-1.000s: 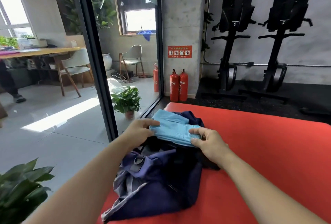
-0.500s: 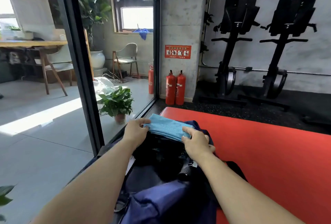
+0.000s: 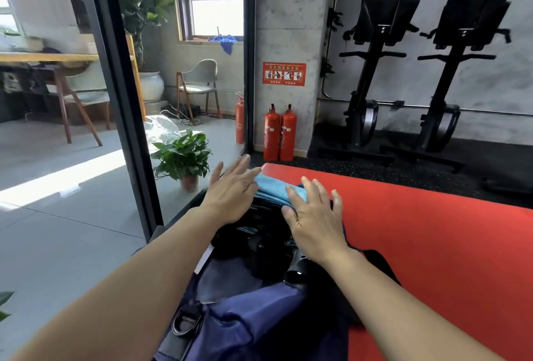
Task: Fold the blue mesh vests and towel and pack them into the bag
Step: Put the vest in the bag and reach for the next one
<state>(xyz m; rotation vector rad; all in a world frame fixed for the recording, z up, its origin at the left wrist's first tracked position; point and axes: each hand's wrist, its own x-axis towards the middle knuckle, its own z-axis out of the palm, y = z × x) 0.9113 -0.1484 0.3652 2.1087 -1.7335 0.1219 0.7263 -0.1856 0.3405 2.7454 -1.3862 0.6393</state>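
At the near left corner of the red table (image 3: 432, 245), a navy bag (image 3: 259, 323), mouth gaping, dark interior showing, a black strap and ring buckle at its near end. On the bag's far rim, a folded light-blue cloth (image 3: 272, 187), fine-textured; towel or mesh vest, cannot tell. Left hand (image 3: 230, 193) open, fingers straight and spread, slightly blurred, over the cloth's left end; touching or just above, cannot tell. Right hand (image 3: 314, 216) likewise released, palm down, fingers straight and splayed, fingertips at the cloth's right end, gripping nothing. Both forearms bare, reaching in from the near edge across the bag. Beyond the table, black speckled floor, two red fire extinguishers (image 3: 279, 133) against a concrete pillar under a red sign, two black exercise machines (image 3: 375, 58) along the wall to the right. To the left, behind black-framed glass, a potted plant (image 3: 183, 156) on grey floor, chairs further back.
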